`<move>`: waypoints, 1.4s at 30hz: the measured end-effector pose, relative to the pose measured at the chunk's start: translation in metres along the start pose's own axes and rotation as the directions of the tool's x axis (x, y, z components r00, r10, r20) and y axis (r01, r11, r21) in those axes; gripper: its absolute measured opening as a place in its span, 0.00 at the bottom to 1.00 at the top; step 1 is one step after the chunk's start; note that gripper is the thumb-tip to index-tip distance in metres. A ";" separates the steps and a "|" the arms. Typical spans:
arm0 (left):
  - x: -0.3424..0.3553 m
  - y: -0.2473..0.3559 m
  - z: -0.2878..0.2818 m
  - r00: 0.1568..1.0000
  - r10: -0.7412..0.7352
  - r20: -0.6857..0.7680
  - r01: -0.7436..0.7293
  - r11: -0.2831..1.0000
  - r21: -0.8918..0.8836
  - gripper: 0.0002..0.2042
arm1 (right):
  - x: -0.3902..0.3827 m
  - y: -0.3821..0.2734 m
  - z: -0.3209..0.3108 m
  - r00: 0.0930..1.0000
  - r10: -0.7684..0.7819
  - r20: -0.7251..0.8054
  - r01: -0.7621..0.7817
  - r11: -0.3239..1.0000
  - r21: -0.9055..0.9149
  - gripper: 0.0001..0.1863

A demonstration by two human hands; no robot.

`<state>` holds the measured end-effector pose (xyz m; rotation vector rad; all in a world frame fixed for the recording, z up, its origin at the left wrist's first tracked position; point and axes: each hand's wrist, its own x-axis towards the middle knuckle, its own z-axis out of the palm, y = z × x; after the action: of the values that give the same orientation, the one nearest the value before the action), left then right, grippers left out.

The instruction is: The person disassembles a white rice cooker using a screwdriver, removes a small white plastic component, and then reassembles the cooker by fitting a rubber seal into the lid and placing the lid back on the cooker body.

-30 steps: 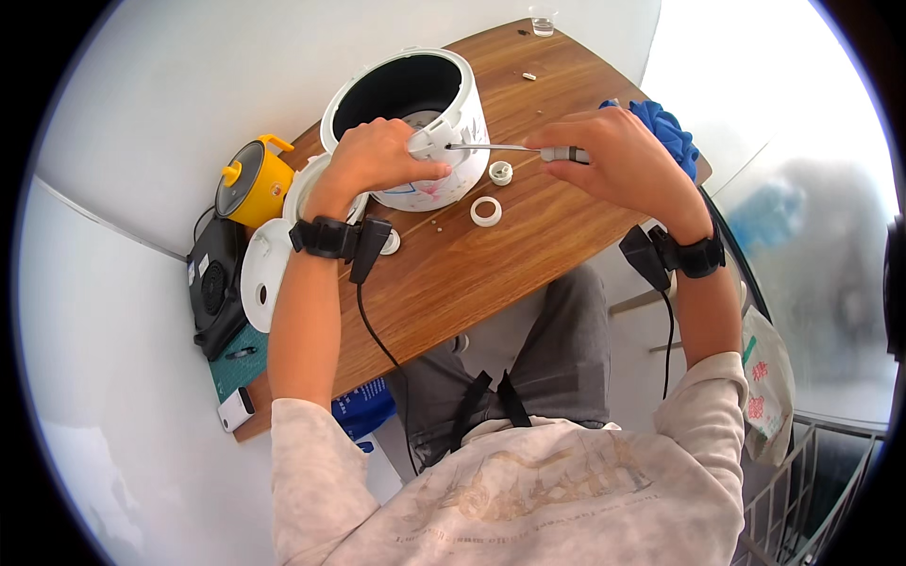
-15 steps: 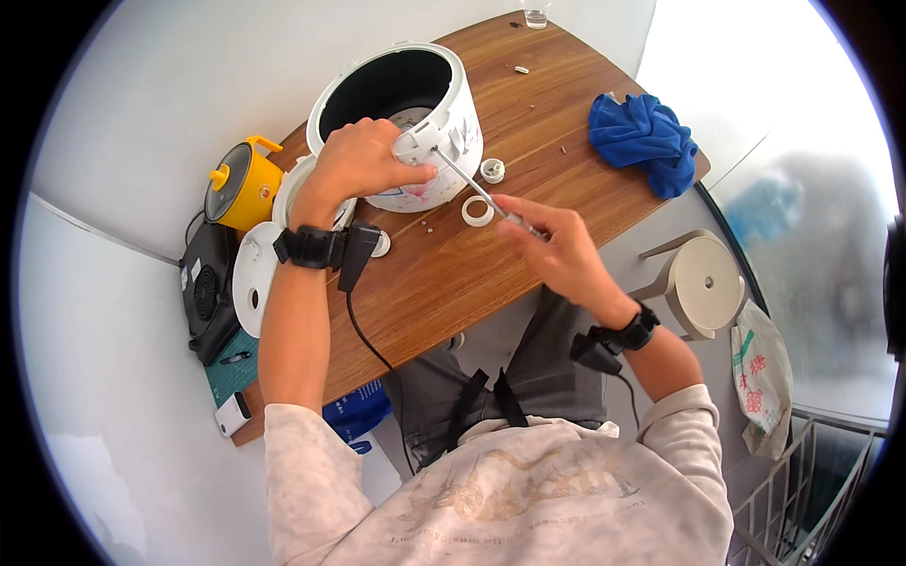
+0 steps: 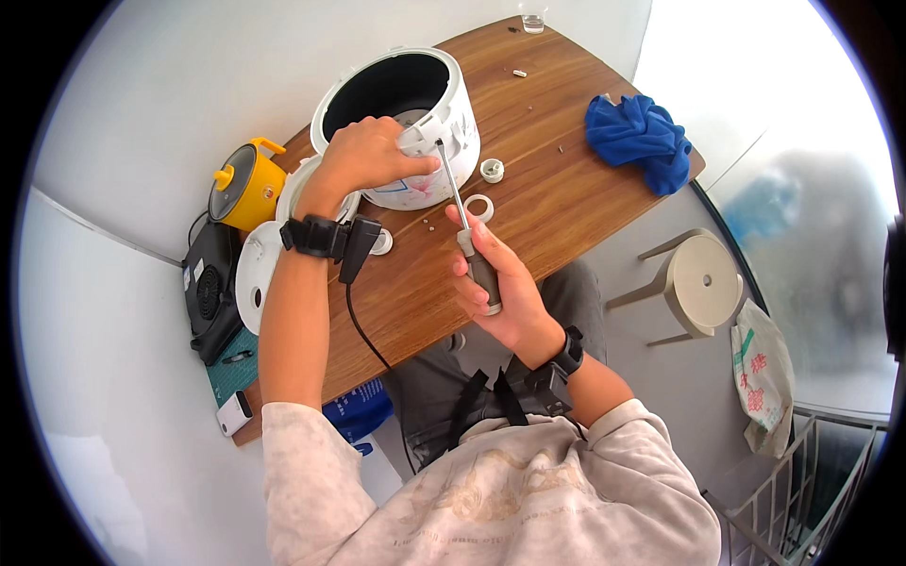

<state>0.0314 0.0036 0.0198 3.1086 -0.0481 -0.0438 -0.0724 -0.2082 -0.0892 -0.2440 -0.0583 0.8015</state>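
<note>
From where I stand, the work centres on a white cylindrical pot with a dark interior and a printed outer wall (image 3: 463, 156), upright on the brown wood-grain table (image 3: 557, 193) in the upper middle of the frame. The person's left hand (image 3: 373, 156) is hooked over the near rim, thumb along the outside; its fingertips are hidden inside, though it appears to clamp the wall. The right hand (image 3: 500, 283), near the centre of the frame, is curled around the grey handle of a long-shafted metal screwdriver (image 3: 482, 281), pinching it between thumb and fingers. The shaft slants up and slightly left, its tip at a small dark spot just below the rim, beside the left thumb. Whether it sits in a screw or a slot, I can't make out.

A small round white plastic cap (image 3: 492, 171) lies just right of the pot, with a flat white plastic ring (image 3: 491, 203) below it, close to the shaft. A crumpled blue cloth (image 3: 642, 141) lies at upper right, well apart.

I'd judge the step in hand to be working the tip at that spot. The next move seems to call for a firmly braced rim, a well-seated tip and controlled force, lest it slip towards the thumb.
</note>
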 end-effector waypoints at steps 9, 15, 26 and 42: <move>0.002 -0.002 0.004 1.000 0.013 0.026 -0.014 0.999 0.032 0.40 | -0.014 -0.036 -0.010 0.871 -0.491 0.035 0.196 0.280 -0.940 0.20; -0.002 0.007 -0.006 0.995 -0.060 0.079 0.057 0.998 0.035 0.38 | -0.009 -0.045 -0.010 0.699 -0.647 0.305 0.135 -0.298 -0.945 0.17; -0.001 0.004 -0.002 0.998 -0.047 0.052 0.046 0.999 0.017 0.38 | -0.009 -0.048 -0.010 0.628 -0.633 0.453 0.220 -0.413 -0.884 0.17; 0.000 0.004 -0.001 0.997 -0.064 0.052 0.061 0.997 0.049 0.39 | -0.010 -0.056 -0.005 0.648 -0.557 0.519 0.226 -0.510 -0.830 0.18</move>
<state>0.0314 -0.0005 0.0209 3.1558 0.0473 -0.1292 -0.0389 -0.2535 -0.0798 -1.9003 -0.6317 -0.5213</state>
